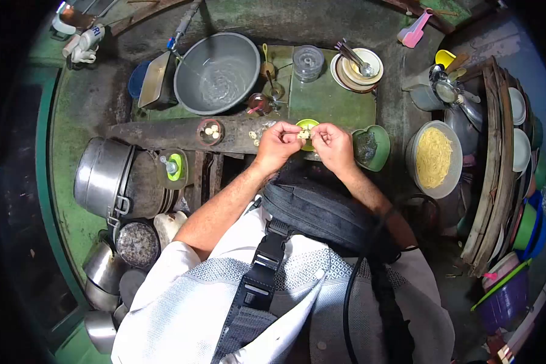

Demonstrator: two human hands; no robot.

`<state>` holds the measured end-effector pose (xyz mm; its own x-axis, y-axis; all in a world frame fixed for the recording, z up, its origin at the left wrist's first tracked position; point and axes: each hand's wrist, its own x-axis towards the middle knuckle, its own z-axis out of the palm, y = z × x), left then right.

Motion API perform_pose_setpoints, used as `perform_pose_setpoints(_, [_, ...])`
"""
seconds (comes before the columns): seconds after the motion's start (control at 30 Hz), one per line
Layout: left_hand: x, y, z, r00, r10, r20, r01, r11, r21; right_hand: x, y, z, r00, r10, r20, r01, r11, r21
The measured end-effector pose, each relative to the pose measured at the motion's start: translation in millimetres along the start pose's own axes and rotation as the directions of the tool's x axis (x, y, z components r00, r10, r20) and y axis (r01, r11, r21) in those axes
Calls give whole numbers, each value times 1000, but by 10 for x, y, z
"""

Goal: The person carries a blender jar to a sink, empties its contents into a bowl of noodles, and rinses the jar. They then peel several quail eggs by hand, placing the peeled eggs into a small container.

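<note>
Both my hands meet over a small lime-green bowl (308, 124) at the counter's front edge. Between their fingertips is a small pale speckled piece (303, 134), which looks like a small egg. My left hand (279, 145) has its fingers closed on it from the left, and my right hand (335, 147) pinches it from the right. More small speckled pieces (253, 136) lie just left of my left hand. Further left, a small bowl (210, 131) holds several whitish eggs. A green heart-shaped dish (380, 148) with dark contents sits right of my right hand.
A grey basin (217, 74) with running water stands at the back left. Stacked plates (357, 70) with cutlery are at the back right. A basket of noodles (434, 158) sits at the right. Big pots (104, 176) fill the left side; a wooden rack (490, 164) is far right.
</note>
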<state>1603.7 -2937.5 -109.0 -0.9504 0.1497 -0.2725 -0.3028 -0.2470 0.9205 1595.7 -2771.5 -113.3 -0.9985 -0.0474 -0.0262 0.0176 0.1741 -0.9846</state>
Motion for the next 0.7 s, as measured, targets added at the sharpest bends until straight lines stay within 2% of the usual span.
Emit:
perform_pose_setpoints(0.07, [3, 16, 19, 1000, 15, 24, -14, 999, -43, -8, -68, 32, 997, -66, -36, 65, 998, -26])
perform_pose_setpoints(0.13, [-8, 15, 20, 999, 14, 34, -14, 1000, -7, -5, -85, 16, 996, -85, -17, 83, 993, -78])
perform_pose_setpoints(0.27, [-17, -23, 26, 994, 96, 45, -99, 993, 70, -1, -114, 25, 988, -149, -26, 145, 980, -133])
perform_pose_setpoints(0.33, [-23, -22, 34, 983, 179, 36, -182, 966, 181, -1, -163, 14, 986, -168, -20, 162, 971, -179])
perform_pose_setpoints(0.4, [-28, -1, 52, 987, 157, 30, -159, 976, 147, 9, -170, 2, 979, -200, 36, 202, 942, -267])
perform_pose_setpoints(0.47, [-31, 35, 75, 993, 114, 21, -115, 990, 77, 17, -140, -7, 972, -228, 46, 232, 932, -277])
perform_pose_setpoints(0.5, [-33, 35, 74, 992, 128, 22, -130, 985, 116, 22, -126, -5, 965, -257, 57, 263, 921, -287])
perform_pose_setpoints(0.53, [-34, 29, 62, 992, 128, 21, -130, 985, 115, 23, -123, 4, 965, -257, 58, 263, 921, -286])
perform_pose_setpoints(0.6, [-28, 21, 33, 996, 34, 80, -40, 996, 81, 25, -117, 23, 987, -161, 26, 163, 972, -168])
perform_pose_setpoints(0.7, [-17, 20, 8, 996, 8, 94, -8, 1000, 7, 21, -5, 33, 996, -81, 31, 84, 991, -102])
